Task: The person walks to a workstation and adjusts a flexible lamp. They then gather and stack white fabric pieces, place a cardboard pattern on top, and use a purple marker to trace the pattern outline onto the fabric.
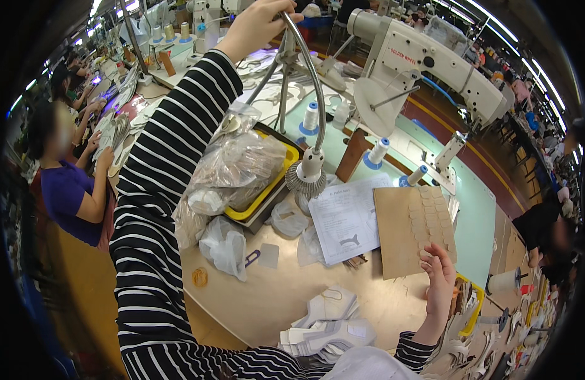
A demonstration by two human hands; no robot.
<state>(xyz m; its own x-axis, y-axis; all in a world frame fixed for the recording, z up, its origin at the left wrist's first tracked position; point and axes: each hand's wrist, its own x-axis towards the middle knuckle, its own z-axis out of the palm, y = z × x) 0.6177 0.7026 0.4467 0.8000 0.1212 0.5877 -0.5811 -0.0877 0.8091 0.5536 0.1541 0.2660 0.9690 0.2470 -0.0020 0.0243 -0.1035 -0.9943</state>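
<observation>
My left arm reaches up and forward, its hand (259, 26) closed round the bent metal neck of a gooseneck lamp (310, 82). The lamp's ribbed head (306, 177) hangs over the table beside a yellow-rimmed tray (292, 155) piled with clear plastic bags (242, 155). At the right, my right hand (439, 282) is raised with loosely bent fingers apart and nothing in it. It is nearest to a brown cardboard sheet (397, 237) bearing rows of small pale pieces. A printed paper (344, 218) lies left of the cardboard. Stacked pale cut pieces (333, 320) rest close to me.
A white sewing machine (403, 54) stands at the back right, with white thread cones (377, 152) before it. Rubber bands (199, 277) and a purple-handled tool (252, 257) lie at the left. A yellow basket (475, 310) is at the right. A person in purple (71, 196) works at left.
</observation>
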